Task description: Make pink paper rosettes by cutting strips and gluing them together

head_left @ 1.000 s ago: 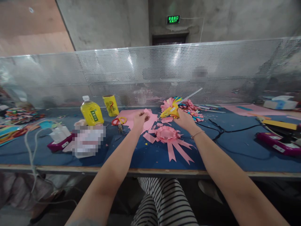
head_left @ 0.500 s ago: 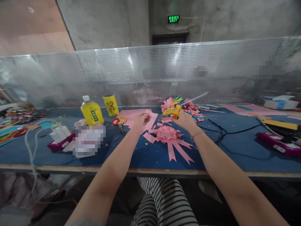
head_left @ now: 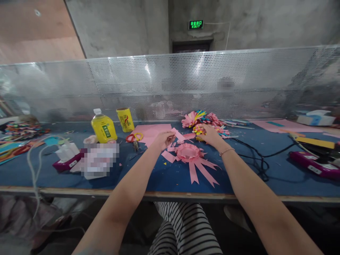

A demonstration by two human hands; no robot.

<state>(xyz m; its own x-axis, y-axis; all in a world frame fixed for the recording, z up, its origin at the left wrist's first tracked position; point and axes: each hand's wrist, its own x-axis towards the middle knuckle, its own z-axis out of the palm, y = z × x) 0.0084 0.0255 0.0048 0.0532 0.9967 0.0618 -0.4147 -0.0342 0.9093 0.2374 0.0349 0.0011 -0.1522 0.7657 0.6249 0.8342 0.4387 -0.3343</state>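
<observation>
My left hand [head_left: 166, 140] is closed, pinching a small pink paper strip [head_left: 178, 135] that points to the right. My right hand [head_left: 209, 135] is curled low over a yellow glue gun [head_left: 199, 139], mostly hidden beneath the fingers. A pale glue stick end shows to the right of that hand. Between and in front of both hands lies a pink paper rosette [head_left: 189, 152] with forked ribbon tails [head_left: 203, 171] toward the table edge. Loose pink strips [head_left: 170, 156] lie at its left. Pink paper sheets [head_left: 152, 131] lie beside my left hand.
Finished-looking colourful paper flowers [head_left: 191, 118] sit behind my right hand. Red-and-yellow scissors [head_left: 134, 137], a yellow can [head_left: 125, 120] and a bottle of yellow liquid [head_left: 103, 127] stand or lie leftward. A black cable [head_left: 255, 152] runs right toward a purple power strip [head_left: 315, 164]. A perforated metal screen [head_left: 127, 81] stands behind.
My right hand has lowered the glue gun to the tabletop, and the cable has shifted. My left hand has moved slightly right, its pink strip now in plain view.
</observation>
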